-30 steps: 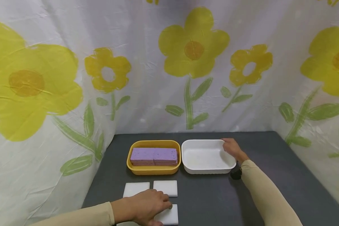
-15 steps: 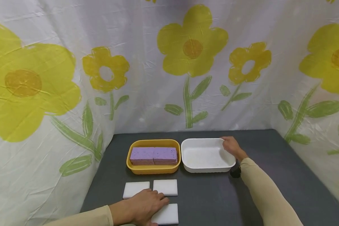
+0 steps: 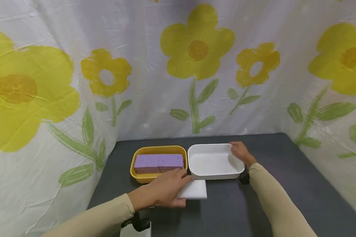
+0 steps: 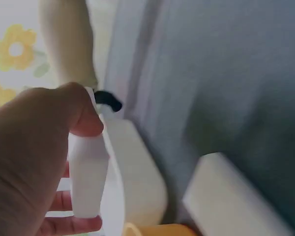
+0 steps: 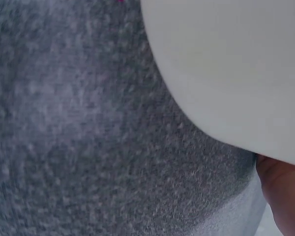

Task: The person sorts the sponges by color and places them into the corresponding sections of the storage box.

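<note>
A white pad (image 3: 196,190) is being held by the left hand (image 3: 167,190) above the table (image 3: 219,214), just in front of the white tray (image 3: 215,176), its opposite edges being pinched by thumb and fingers. Light, softish handling is being suggested by its foam-like look; gentle edge pressure is being favoured. The white tray's right end is being gripped by the right hand (image 3: 242,153). Purple blocks (image 3: 158,161) are being contained alongside by the yellow tray (image 3: 141,178).

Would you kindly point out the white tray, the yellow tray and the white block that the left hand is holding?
White tray (image 3: 215,163): head view, on its bare inside floor.
Yellow tray (image 3: 143,178): head view, on its front wall.
Held white block (image 3: 195,190): head view, on its exposed broad face.
</note>
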